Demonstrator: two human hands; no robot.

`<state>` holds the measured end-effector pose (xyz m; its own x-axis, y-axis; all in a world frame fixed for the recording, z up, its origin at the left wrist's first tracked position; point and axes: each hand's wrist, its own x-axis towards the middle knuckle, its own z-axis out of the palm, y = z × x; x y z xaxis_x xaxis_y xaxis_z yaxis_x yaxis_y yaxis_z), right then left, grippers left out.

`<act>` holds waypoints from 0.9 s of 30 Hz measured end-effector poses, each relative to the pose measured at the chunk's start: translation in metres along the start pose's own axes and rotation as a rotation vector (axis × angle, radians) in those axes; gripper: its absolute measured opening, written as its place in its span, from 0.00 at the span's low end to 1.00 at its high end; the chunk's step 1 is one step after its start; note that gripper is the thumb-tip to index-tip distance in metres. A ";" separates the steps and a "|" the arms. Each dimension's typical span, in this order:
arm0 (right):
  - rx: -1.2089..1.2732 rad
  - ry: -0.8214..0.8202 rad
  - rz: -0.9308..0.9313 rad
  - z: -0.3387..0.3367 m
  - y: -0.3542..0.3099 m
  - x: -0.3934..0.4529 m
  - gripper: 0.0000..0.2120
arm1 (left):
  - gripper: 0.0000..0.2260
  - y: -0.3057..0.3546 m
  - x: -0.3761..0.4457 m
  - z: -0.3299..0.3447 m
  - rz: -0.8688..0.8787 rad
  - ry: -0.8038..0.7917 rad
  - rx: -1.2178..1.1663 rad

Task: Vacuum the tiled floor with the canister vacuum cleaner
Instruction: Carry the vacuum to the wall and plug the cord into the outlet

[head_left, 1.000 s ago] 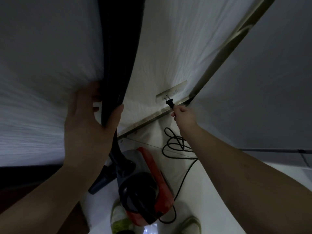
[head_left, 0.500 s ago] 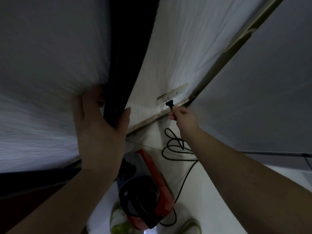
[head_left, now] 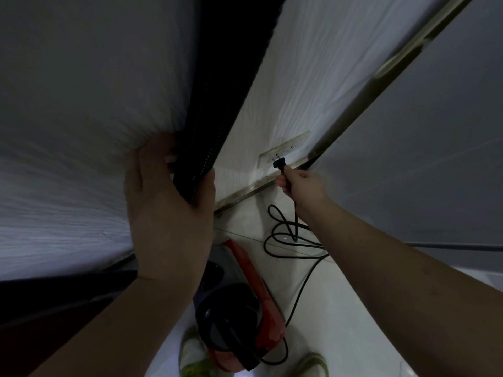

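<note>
Dim tiled floor point(head_left: 340, 322), red vacuum point(head_left: 239, 308) near our feet | plug point(head_left: 279, 162) at wall socket point(head_left: 283, 149), prongs toward it | our right hand point(head_left: 299, 183) grip pinches cord behind plug | left hand point(head_left: 166, 202) grip holds dark curtain point(head_left: 217, 118) aside.

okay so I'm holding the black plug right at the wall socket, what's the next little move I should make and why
Probably push the black plug straight into the pale wall socket plate. Your right hand pinches the black cord just behind the plug, which sits at the socket but does not look fully seated. Your left hand holds the dark curtain edge aside, and the red canister vacuum waits on the floor.
</note>
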<state>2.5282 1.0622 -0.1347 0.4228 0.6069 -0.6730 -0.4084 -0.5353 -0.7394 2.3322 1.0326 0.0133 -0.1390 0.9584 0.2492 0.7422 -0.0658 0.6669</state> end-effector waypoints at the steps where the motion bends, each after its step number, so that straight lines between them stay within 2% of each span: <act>1: 0.002 -0.002 0.000 0.001 0.000 0.000 0.09 | 0.21 0.000 -0.001 -0.001 -0.012 0.002 -0.008; 5: 0.077 -0.016 0.006 0.004 0.006 0.001 0.09 | 0.22 -0.002 -0.001 -0.003 -0.032 0.018 -0.026; 14: 0.111 -0.038 0.010 0.001 0.014 0.006 0.06 | 0.21 -0.007 0.002 0.001 0.060 0.059 0.017; 27: 0.103 -0.093 -0.004 -0.004 0.011 0.008 0.08 | 0.20 -0.006 0.001 0.006 0.011 0.059 0.007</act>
<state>2.5299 1.0590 -0.1485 0.3498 0.6637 -0.6612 -0.4894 -0.4723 -0.7330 2.3314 1.0350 0.0056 -0.1691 0.9397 0.2972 0.7485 -0.0737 0.6590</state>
